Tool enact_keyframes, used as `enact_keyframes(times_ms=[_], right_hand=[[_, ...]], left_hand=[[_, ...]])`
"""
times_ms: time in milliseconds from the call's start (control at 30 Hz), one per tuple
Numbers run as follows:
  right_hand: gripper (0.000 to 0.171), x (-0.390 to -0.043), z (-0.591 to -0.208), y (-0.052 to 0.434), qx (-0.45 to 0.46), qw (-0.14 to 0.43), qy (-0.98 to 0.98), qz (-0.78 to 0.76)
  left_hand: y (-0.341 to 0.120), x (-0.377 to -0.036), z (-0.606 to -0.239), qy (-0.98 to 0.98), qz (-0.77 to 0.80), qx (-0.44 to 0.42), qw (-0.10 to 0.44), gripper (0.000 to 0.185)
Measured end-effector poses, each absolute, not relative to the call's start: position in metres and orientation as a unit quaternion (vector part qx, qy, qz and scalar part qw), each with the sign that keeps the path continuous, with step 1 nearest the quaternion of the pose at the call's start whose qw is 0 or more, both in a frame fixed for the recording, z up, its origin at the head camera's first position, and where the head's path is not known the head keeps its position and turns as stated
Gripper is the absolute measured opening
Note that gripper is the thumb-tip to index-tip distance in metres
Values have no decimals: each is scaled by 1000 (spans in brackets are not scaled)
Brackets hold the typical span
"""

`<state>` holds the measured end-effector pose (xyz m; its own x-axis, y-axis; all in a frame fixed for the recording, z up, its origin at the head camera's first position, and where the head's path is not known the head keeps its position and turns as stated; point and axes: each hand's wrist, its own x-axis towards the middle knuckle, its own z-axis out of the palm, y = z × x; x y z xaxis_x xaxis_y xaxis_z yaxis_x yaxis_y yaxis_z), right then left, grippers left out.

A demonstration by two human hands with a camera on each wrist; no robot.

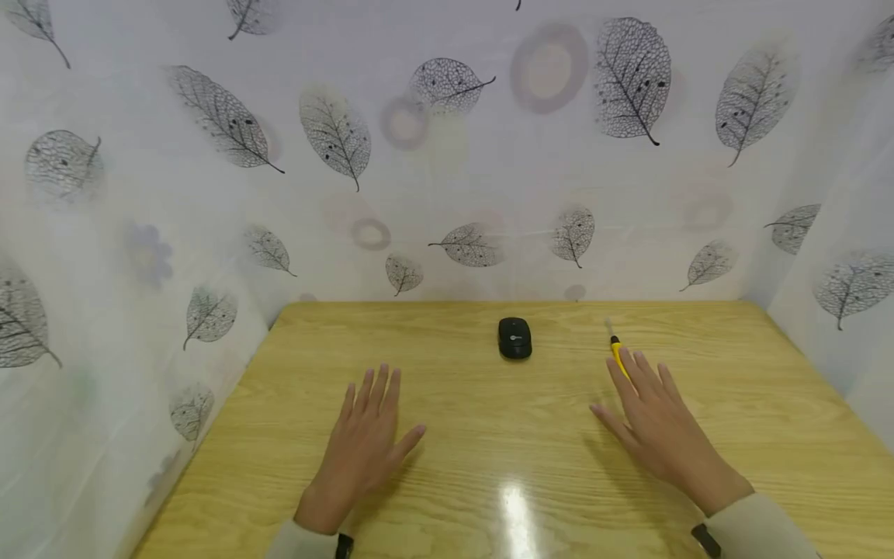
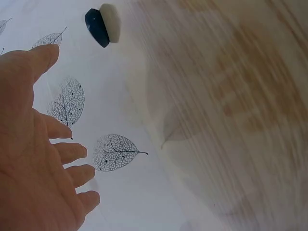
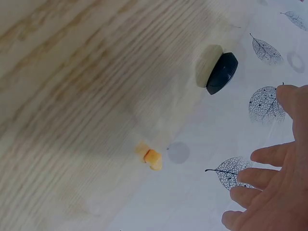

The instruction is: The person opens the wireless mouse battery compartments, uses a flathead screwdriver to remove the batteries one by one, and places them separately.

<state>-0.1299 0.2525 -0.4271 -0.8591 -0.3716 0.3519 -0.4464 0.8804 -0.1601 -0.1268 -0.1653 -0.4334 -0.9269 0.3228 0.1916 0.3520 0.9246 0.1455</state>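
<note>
My left hand (image 1: 359, 446) is spread palm down over the left half of the wooden table (image 1: 461, 435), thumb pointing right, holding nothing. On the other side my right hand (image 1: 667, 435) is likewise spread with straight fingers and holds nothing. Its fingertips overlap the yellow handle of a screwdriver (image 1: 618, 353) in the head view, hiding part of that handle; the shaft points to the back. A black computer mouse (image 1: 514, 338) lies between and beyond the hands. Both wrist views show the mouse (image 2: 97, 28) too, and the right one shows the screwdriver's yellow end (image 3: 153, 159).
A white curtain (image 1: 489, 171) printed with dark leaves hangs behind the table and along both sides. A bright light reflection shows on the tabletop near the front. Each wrist has a pale sleeve (image 1: 757, 528) and a dark strap (image 1: 705, 539).
</note>
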Motion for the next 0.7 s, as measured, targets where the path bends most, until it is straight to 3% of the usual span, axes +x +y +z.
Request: enact_keyframes(times_ms=[700], right_hand=[[72, -154, -416, 236, 230, 149, -953, 130]], left_hand=[[-152, -144, -422, -970, -87, -218, 56, 85]])
